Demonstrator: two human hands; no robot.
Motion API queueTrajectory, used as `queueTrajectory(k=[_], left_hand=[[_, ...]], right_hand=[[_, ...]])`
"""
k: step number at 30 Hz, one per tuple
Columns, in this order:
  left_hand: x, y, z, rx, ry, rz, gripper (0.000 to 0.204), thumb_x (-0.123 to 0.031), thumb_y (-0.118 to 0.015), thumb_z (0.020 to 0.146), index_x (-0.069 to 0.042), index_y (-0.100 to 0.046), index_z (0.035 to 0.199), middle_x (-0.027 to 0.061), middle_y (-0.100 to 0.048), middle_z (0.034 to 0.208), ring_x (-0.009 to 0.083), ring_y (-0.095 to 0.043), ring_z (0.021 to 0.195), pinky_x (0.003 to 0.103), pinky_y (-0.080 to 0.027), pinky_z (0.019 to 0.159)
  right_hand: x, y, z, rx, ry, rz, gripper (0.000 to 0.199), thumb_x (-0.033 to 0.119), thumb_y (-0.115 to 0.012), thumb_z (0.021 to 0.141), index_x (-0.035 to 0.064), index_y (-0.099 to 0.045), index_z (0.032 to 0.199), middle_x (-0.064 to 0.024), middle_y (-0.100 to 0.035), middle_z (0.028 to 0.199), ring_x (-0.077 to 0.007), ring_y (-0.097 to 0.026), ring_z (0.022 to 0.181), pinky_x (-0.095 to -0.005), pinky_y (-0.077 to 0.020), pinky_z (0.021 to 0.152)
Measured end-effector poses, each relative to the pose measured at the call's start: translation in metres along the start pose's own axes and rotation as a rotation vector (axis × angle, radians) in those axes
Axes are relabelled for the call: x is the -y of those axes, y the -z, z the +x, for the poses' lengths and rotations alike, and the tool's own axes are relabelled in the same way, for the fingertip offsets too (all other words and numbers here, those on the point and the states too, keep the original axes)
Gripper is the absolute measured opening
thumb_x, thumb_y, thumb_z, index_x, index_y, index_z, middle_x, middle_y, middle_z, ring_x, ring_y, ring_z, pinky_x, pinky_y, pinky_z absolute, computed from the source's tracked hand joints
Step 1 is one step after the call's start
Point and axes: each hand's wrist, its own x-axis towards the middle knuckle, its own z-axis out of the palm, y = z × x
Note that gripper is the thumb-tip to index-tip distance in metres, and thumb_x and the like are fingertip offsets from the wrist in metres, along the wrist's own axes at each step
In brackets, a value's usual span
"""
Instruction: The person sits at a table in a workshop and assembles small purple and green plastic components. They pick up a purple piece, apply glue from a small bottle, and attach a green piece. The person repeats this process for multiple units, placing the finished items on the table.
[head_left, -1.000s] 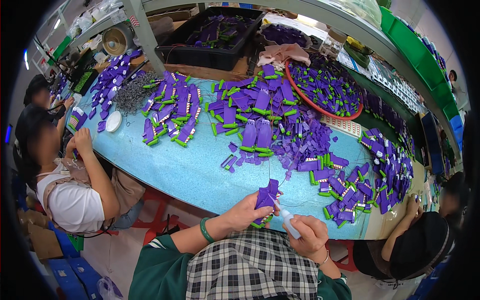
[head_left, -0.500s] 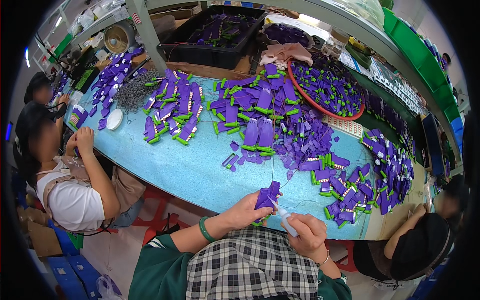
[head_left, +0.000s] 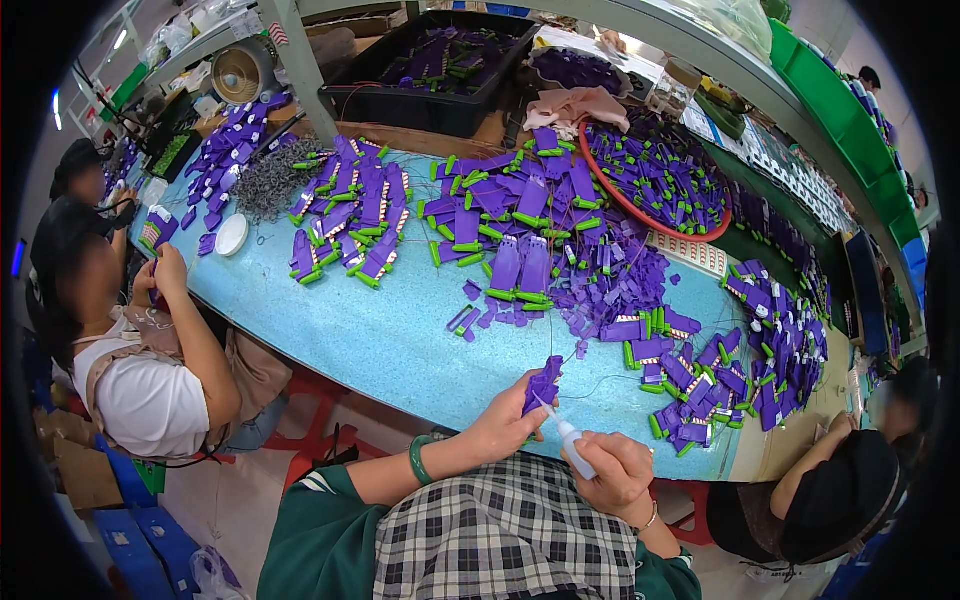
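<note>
My left hand grips a purple plastic part at the front edge of the blue table, its fingers closed round the lower end. In my right hand is a small whitish squeeze bottle, tilted so that its thin nozzle points at the part's face. The nozzle tip is at or very close to the plastic; whether it touches I cannot tell. A thin dark wire runs up from the part. Beyond my hands lies a heap of small purple pieces, with purple parts with green ends beside it.
More purple-green parts are piled at the right. A red-rimmed basket and a black tray hold others at the back. A white dish stands far left. Co-workers sit at left and right.
My left hand has shifted slightly and turned the purple part more upright. The bottle stays in my right hand, its nozzle still at the part.
</note>
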Motion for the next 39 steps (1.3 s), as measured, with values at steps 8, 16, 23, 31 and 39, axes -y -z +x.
queueTrajectory(k=[8,16,23,31,39], left_hand=[[-0.008,-0.003,-0.004,-0.061,0.031,0.129,0.046,-0.006,-0.048,0.094,-0.004,-0.033,0.137,0.0061,-0.053,0.109,0.0127,-0.054,0.096,0.028,-0.051,0.074],[-0.004,0.002,-0.003,0.018,0.016,-0.13,0.047,-0.005,-0.05,0.094,-0.003,-0.034,0.138,0.0076,-0.054,0.107,0.0131,-0.056,0.087,0.029,-0.054,0.07],[-0.002,0.008,-0.002,-0.009,-0.001,-0.493,0.047,-0.01,-0.055,0.095,-0.002,-0.034,0.136,0.01,-0.056,0.109,0.0186,-0.058,0.099,0.034,-0.056,0.074],[-0.002,0.008,-0.003,0.018,-0.035,-0.389,0.047,-0.011,-0.054,0.095,-0.003,-0.034,0.137,0.0086,-0.056,0.109,0.0159,-0.057,0.098,0.032,-0.055,0.077],[-0.009,0.002,-0.004,-0.091,-0.071,-0.235,0.045,-0.006,-0.049,0.095,-0.003,-0.033,0.137,0.0085,-0.055,0.109,0.0145,-0.055,0.1,0.03,-0.054,0.078]], right_hand=[[-0.001,-0.001,0.002,0.021,0.03,0.019,0.042,-0.006,-0.068,0.056,0.0007,-0.068,0.097,-0.0112,-0.065,0.09,-0.0178,-0.059,0.056,-0.0275,-0.0459,0.046],[0.002,0.002,0.001,0.027,-0.008,0.001,0.041,0.001,-0.079,0.059,0.0052,-0.066,0.097,-0.0087,-0.064,0.086,-0.0192,-0.062,0.062,-0.0284,-0.0484,0.05],[0.003,0.001,-0.002,-0.008,-0.071,-0.061,0.044,0.005,-0.085,0.059,0.009,-0.065,0.097,-0.0081,-0.063,0.084,-0.0195,-0.063,0.061,-0.0268,-0.0473,0.05],[0.001,-0.001,-0.002,0.027,-0.073,-0.028,0.039,0.003,-0.084,0.06,0.0069,-0.066,0.095,-0.0084,-0.063,0.082,-0.0206,-0.066,0.065,-0.0278,-0.0502,0.05],[0.004,0.002,0.003,-0.003,-0.059,-0.037,0.037,0.002,-0.082,0.061,0.0058,-0.066,0.094,-0.0082,-0.063,0.082,-0.0198,-0.064,0.062,-0.0276,-0.0493,0.05]])
